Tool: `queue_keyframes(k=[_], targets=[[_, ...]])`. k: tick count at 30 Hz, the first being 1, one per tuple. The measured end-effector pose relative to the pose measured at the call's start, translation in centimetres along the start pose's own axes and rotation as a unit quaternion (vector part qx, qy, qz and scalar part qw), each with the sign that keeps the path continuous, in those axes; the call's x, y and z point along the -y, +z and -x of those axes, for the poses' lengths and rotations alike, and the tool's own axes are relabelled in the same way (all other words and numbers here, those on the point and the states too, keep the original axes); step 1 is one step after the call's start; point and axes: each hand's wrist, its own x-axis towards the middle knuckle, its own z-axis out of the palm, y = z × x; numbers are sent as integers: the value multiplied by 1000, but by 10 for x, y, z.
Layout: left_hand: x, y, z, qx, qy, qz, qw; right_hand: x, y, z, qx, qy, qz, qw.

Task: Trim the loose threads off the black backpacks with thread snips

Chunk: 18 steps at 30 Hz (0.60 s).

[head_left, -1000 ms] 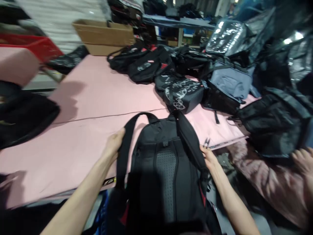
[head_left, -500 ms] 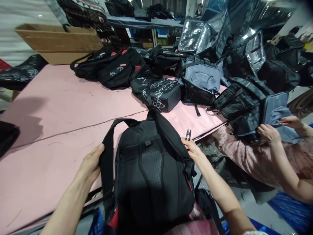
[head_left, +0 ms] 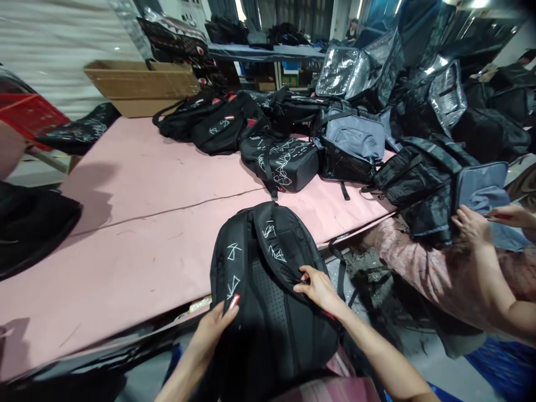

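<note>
In front of me a black backpack (head_left: 268,301) leans on the table's edge, its padded back with a perforated panel facing me. Both shoulder straps lie against that back, their printed white line-drawing side showing. My left hand (head_left: 213,329) pinches the lower part of the left shoulder strap (head_left: 233,262), beside a small red label (head_left: 234,301). On the other side, my right hand (head_left: 316,287) grips the right shoulder strap (head_left: 272,240) between thumb and fingers. The thread snips seen earlier in this hand are hidden now, apart from perhaps a dark bit at the fingertips.
Several black backpacks (head_left: 226,125) lie across the pink table (head_left: 167,190), with a cardboard box (head_left: 142,84) behind. At right, a co-worker's hands (head_left: 473,223) handle a dark backpack with a grey lining (head_left: 481,181). A dark bag (head_left: 33,229) sits at the left.
Both straps have been turned over and laid against the backpack, so their printed sides show. My hands have moved inward and lower. The snips' blades no longer show. The view has shifted left.
</note>
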Motion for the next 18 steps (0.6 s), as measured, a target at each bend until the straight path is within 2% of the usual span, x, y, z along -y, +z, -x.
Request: queue_keyframes(k=[2,5,8,11,13,15,16,18], targets=[[18,2,5,-27,20,-18,999,0,0,6,24,-1,24,999],[33,-1,9,-53,59,-65,995,0,-1,19,21,24,52,998],[38,-8,7,-67,101,-115,986,-4,1,34,-2,39,70,997],[37,-17,1,-87,125,-168,974,-10,2,39,-9,23,55,998],[32,-24,-6,-107,130,-194,966,-14,-1,32,16,1,-2,1000],[25,-34,-16,-139,147,-188,961,-18,-10,16,16,-18,-101,995],[21,-39,-22,-161,155,-169,960,-20,-16,7,-15,-16,-161,987],[14,-51,-36,-203,144,-87,964,-27,-31,-12,-124,10,-265,956]])
